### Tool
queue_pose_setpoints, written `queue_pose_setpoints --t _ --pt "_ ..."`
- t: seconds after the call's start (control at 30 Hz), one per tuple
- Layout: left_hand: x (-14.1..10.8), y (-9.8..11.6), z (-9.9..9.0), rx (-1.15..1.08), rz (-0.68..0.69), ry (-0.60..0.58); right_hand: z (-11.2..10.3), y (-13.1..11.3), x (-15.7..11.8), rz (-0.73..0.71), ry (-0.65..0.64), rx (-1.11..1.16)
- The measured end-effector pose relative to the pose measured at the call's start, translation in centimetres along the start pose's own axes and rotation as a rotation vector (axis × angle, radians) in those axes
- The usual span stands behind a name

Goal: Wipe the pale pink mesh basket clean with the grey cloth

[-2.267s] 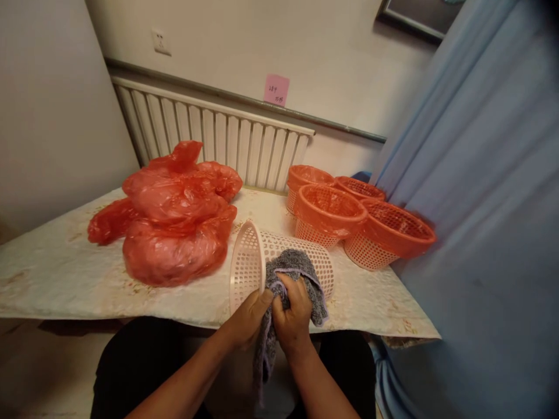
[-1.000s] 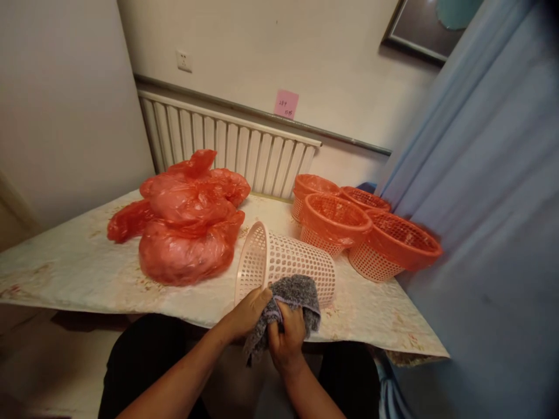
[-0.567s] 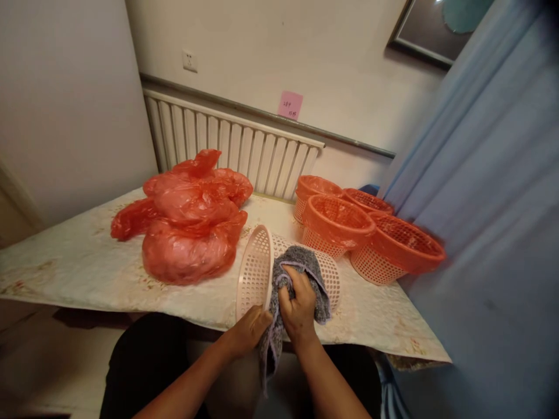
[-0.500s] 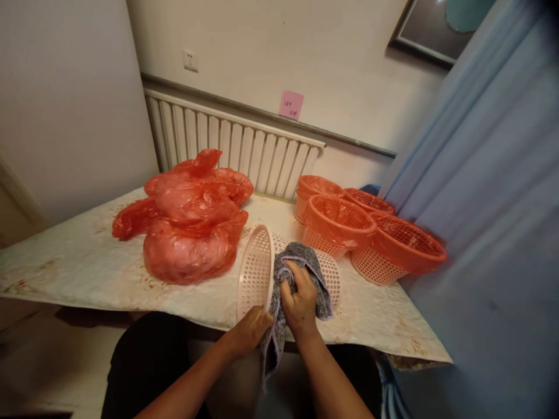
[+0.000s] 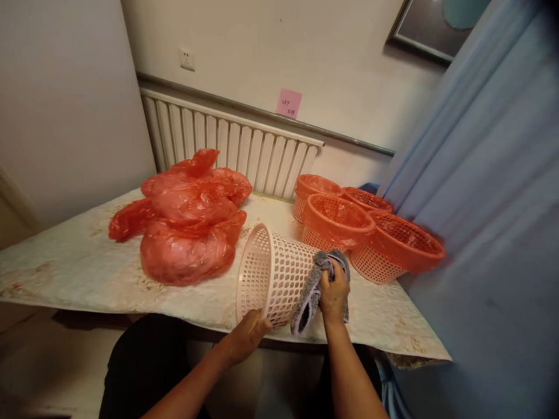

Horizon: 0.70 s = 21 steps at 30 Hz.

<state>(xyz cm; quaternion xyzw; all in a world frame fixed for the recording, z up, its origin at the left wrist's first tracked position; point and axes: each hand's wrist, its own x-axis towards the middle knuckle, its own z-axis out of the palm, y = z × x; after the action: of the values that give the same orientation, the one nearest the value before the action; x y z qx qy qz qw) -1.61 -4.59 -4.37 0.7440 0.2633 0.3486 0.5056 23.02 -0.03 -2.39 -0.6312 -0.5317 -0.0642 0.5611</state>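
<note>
A pale pink perforated plastic wastebasket (image 5: 288,273) lies on its side near the table's front edge, its mouth turned left. My left hand (image 5: 250,334) grips the lower edge of its rim. Bunched in my right hand (image 5: 335,291) is a grey cloth (image 5: 312,288) with a lilac border, pressed against the basket's base end at the right. The cloth covers that base, and one fold hangs down in front of the basket's side.
Tied red plastic bags (image 5: 192,233) are heaped on the table's left. Several baskets lined with red bags (image 5: 340,221) stand at the back right, beside a blue curtain (image 5: 489,203). A white radiator (image 5: 236,139) runs along the wall behind the flowered tablecloth (image 5: 87,262).
My right hand has slid the cloth rightward from the basket's side to its base end, uncovering the perforated side. My left hand stays on the rim.
</note>
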Motion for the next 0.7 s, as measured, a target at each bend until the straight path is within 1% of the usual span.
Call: queue_pose_setpoints --t 0.07,0.17,0.2,0.27,0.33,0.4,0.47,0.53,0.6,0.63,0.7 --pt "-0.1 0.0 0.1 0.005 0.009 0.003 -0.7 1.5 0.0 0.091 0.059 -0.017" --pt "-0.2 -0.3 0.1 0.023 0.009 0.014 -1.3 2.6 -1.2 0.251 0.164 -0.008" --pt "-0.2 -0.5 0.2 0.025 0.010 0.017 -1.3 2.7 -1.9 0.280 0.197 -0.005" --pt "-0.1 -0.9 0.1 0.018 0.015 0.013 -1.1 2.7 -3.8 0.285 0.236 -0.009" --pt "0.1 -1.2 0.1 0.005 0.017 0.010 -0.6 2.3 -6.2 0.234 0.241 -0.016" --pt "0.4 -1.4 0.0 -0.004 0.012 0.007 0.1 1.5 -9.1 0.126 0.197 -0.017" --pt "0.6 -1.3 -0.1 -0.006 0.008 0.017 0.8 0.3 -11.9 -0.044 0.106 -0.002" --pt "0.7 -1.2 -0.2 -0.005 0.015 0.034 1.3 -1.1 -14.1 -0.235 0.007 0.041" --pt "0.7 -1.2 -0.2 0.007 0.015 0.059 1.6 -2.4 -15.0 -0.362 -0.055 0.080" --pt "0.6 -1.2 -0.2 0.016 0.009 0.066 1.7 -3.0 -15.0 -0.392 -0.070 0.092" --pt "0.5 -1.3 -0.1 0.037 -0.006 0.070 1.8 -4.2 -14.0 -0.414 -0.071 0.102"
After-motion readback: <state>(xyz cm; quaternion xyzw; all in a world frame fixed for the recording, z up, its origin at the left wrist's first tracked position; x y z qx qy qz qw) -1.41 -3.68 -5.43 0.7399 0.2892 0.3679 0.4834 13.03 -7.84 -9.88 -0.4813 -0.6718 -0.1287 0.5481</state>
